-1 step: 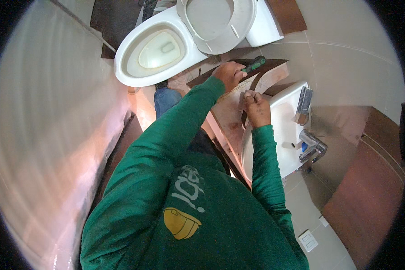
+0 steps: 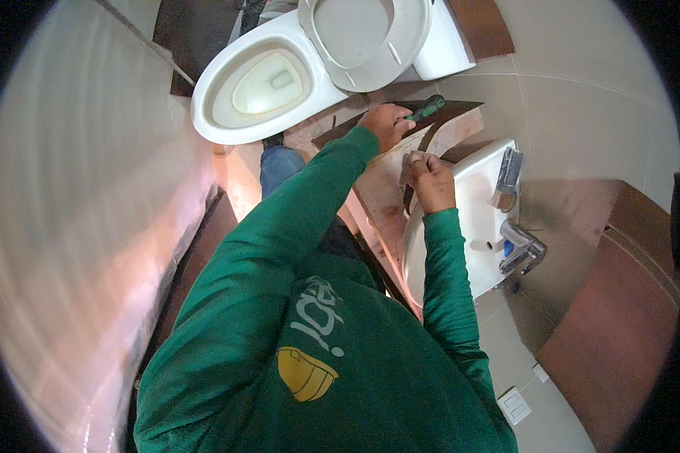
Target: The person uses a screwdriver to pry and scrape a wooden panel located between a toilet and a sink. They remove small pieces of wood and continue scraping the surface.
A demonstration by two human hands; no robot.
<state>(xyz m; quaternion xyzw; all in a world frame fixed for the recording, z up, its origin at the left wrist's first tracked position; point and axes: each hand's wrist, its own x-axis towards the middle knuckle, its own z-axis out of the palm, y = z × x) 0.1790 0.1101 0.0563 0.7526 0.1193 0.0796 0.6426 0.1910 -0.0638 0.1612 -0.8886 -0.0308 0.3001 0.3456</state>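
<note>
The green-and-black tool (image 2: 431,106) is poking out from the left hand (image 2: 385,126), whose fingers are gripping its near end above the pale board (image 2: 379,185). The right hand (image 2: 433,183) is sitting near the board's curved dark edge (image 2: 430,137), just beside the white basin (image 2: 477,198), with its fingertips drawn together; whether they are pinching anything cannot be told.

The left hand (image 2: 385,127) gripped a green-black tool (image 2: 431,107) over the board (image 2: 383,189), while the right hand (image 2: 434,186) met a dark strip (image 2: 430,138) beside the sink (image 2: 472,200), near the toilet (image 2: 326,81).
</note>
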